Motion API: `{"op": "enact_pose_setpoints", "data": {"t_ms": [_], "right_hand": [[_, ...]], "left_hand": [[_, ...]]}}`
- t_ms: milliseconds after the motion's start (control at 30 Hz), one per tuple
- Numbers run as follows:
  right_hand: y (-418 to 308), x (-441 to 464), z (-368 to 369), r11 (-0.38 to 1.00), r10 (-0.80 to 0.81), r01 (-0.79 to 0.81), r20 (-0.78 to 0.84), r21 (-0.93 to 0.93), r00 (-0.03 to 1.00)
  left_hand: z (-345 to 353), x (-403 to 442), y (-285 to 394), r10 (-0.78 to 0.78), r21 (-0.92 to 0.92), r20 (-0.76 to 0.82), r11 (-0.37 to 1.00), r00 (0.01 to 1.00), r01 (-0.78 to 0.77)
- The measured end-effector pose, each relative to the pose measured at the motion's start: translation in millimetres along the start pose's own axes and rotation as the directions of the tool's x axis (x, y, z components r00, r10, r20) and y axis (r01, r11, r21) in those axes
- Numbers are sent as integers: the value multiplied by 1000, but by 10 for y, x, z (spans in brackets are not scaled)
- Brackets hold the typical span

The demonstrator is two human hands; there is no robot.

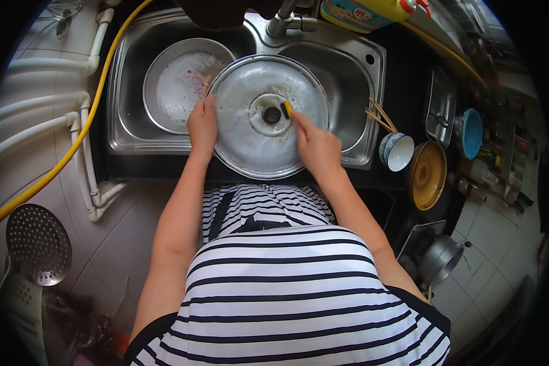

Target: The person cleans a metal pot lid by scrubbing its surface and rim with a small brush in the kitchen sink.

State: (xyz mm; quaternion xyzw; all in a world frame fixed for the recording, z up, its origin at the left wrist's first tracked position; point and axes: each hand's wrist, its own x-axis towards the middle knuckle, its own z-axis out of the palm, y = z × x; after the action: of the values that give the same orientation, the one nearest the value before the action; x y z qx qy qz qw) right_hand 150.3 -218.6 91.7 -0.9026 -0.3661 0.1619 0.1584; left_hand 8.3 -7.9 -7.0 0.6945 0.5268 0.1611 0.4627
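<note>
A large round metal pot lid [250, 85] with a black knob [271, 115] is held over the double sink, its top side facing me. My left hand [202, 125] is closed on the lid's left rim. My right hand [319, 146] grips a small brush [288, 110] with a yellow handle and dark bristles, held against the lid beside the knob. Brownish stains show around the knob. Behind the lid's left edge, a metal basin [154, 76] of foamy water sits in the left bowl, with something pinkish in it.
The steel sink [158, 146] has a faucet [280, 25] at the back, near a yellow detergent bottle [354, 15]. On the right are chopsticks [381, 116], a patterned bowl [399, 152], a brown dish [427, 174] and a blue bowl [471, 134]. A yellow hose [91, 116] runs along the left.
</note>
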Motion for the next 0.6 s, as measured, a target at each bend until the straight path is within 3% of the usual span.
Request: {"op": "enact_pose_setpoints", "data": {"t_ms": [133,233,333,400,600], "right_hand": [[48,180,-14,998,48,-50,-49,-44,998],[176,-87,-129,998,22,-21,3,-56,1000],[252,-166,-226,996,25,-15,112,-93,993],[284,49,-194,992,-88,93,57,-88,994],[15,691,-41,952,-276,277,27,-131,961]], "left_hand": [[3,9,-12,75,-16,-13,997,997,-75],[-45,111,1,-14,28,27,1000,1000,13],[-121,246,62,94,110,74,989,993,-102],[-116,350,99,57,160,156,984,986,-82],[-129,366,227,123,186,166,970,978,-154]]}}
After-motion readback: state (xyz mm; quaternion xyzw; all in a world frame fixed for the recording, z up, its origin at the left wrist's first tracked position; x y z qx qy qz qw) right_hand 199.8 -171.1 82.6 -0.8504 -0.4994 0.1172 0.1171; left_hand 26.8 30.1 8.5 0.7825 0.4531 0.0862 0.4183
